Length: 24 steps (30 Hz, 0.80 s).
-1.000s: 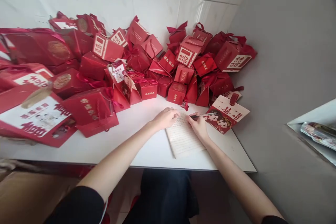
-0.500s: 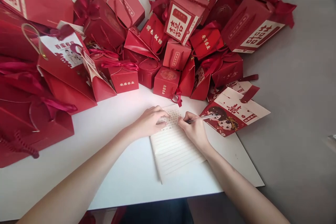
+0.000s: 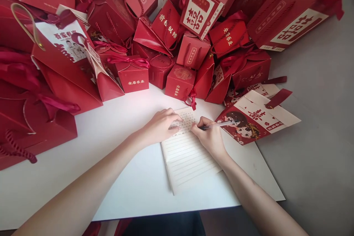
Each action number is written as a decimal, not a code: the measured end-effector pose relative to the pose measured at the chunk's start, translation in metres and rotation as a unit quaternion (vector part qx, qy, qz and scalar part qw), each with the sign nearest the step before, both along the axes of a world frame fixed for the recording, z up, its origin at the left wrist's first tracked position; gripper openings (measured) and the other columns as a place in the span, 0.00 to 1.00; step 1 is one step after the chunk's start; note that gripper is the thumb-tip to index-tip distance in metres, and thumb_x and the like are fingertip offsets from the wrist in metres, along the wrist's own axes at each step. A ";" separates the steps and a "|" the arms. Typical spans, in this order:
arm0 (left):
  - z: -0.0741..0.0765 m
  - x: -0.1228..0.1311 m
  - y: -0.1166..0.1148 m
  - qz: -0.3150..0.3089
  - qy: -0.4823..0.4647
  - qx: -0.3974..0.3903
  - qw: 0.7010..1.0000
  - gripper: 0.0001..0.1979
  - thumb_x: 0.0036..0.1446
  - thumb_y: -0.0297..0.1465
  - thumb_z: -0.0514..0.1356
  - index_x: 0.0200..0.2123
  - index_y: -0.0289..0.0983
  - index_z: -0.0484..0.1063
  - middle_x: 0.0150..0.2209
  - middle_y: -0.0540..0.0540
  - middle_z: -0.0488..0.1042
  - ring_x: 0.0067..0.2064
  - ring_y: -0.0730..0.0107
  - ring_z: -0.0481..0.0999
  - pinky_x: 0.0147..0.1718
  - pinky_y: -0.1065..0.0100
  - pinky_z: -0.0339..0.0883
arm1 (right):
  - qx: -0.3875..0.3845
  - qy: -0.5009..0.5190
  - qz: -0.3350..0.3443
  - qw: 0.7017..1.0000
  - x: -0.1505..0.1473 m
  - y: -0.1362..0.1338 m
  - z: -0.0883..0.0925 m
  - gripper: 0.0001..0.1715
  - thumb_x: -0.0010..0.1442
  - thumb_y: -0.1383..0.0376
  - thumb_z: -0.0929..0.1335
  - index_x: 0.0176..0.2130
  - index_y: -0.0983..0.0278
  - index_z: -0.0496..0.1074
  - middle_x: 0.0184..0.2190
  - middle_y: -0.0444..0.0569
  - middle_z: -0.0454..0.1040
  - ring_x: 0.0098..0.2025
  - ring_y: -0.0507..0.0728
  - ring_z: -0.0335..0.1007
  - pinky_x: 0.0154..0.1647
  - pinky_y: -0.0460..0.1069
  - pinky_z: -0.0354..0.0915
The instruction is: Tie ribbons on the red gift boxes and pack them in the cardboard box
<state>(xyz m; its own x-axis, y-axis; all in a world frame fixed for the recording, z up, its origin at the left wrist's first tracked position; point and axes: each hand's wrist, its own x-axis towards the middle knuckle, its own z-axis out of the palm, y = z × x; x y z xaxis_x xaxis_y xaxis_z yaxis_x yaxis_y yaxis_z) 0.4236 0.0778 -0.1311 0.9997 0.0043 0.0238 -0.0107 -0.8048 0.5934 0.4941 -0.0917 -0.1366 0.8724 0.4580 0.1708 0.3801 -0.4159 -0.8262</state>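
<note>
A lined notebook [image 3: 188, 158] lies open on the white table [image 3: 116, 169], with small writing in its top lines. My left hand [image 3: 162, 125] rests on the page's upper left corner, fingers curled and pressing the paper down. My right hand [image 3: 208, 136] is closed on a pen [image 3: 221, 124], its tip on the top lines of the page and its barrel pointing right. Just right of that hand lies a flat red and white card box [image 3: 257, 120] with a cartoon couple printed on it.
Several red gift boxes and bags with ribbons and rope handles are heaped across the back of the table, among them a small cube box [image 3: 179, 80] and a ribboned box [image 3: 132, 75]. Large red bags [image 3: 41, 118] crowd the left. Grey floor [image 3: 318, 136] lies to the right.
The view has come closer and lower over the table, so boxes and notebook look larger. Both hands stay at the notebook's top, the pen still on the top lines.
</note>
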 end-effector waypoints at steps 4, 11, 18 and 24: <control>0.001 0.000 0.000 -0.001 0.002 -0.005 1.000 0.14 0.54 0.33 0.55 0.45 0.43 0.71 0.43 0.47 0.67 0.49 0.60 0.66 0.50 0.60 0.60 | -0.003 -0.002 -0.007 1.000 0.000 0.001 0.000 0.17 0.48 0.64 0.64 0.16 0.62 0.52 0.13 0.37 0.51 0.19 0.47 0.44 0.20 0.44 0.46; 0.006 -0.001 -0.002 0.002 0.013 -0.010 1.000 0.14 0.55 0.31 0.55 0.45 0.41 0.71 0.43 0.47 0.67 0.49 0.61 0.66 0.50 0.61 0.59 | -0.004 -0.002 -0.012 1.000 -0.001 0.000 0.000 0.17 0.47 0.65 0.64 0.16 0.62 0.51 0.13 0.36 0.50 0.19 0.47 0.44 0.20 0.45 0.45; 0.003 -0.002 0.000 -0.007 -0.026 -0.009 1.000 0.13 0.54 0.31 0.57 0.43 0.40 0.72 0.42 0.46 0.69 0.47 0.62 0.68 0.49 0.62 0.61 | 0.094 0.029 -0.054 0.994 0.002 0.001 -0.001 0.18 0.51 0.60 0.65 0.18 0.61 0.54 0.14 0.38 0.55 0.19 0.49 0.50 0.21 0.46 0.50; -0.001 -0.004 -0.008 -0.013 -0.062 0.014 0.998 0.12 0.52 0.30 0.59 0.41 0.37 0.74 0.41 0.44 0.73 0.45 0.63 0.72 0.48 0.65 0.63 | 0.118 -0.072 -0.111 0.984 0.013 -0.009 -0.006 0.18 0.46 0.50 0.68 0.28 0.61 0.65 0.26 0.49 0.70 0.27 0.58 0.66 0.28 0.52 0.61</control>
<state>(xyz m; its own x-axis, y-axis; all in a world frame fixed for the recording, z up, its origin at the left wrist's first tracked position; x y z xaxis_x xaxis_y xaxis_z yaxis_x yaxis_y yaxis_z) 0.4194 0.0694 -0.1319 0.9889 -0.0239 0.1466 -0.1034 -0.8192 0.5641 0.5075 -0.1008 -0.1430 0.9056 0.1920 0.3781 0.4212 -0.3042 -0.8544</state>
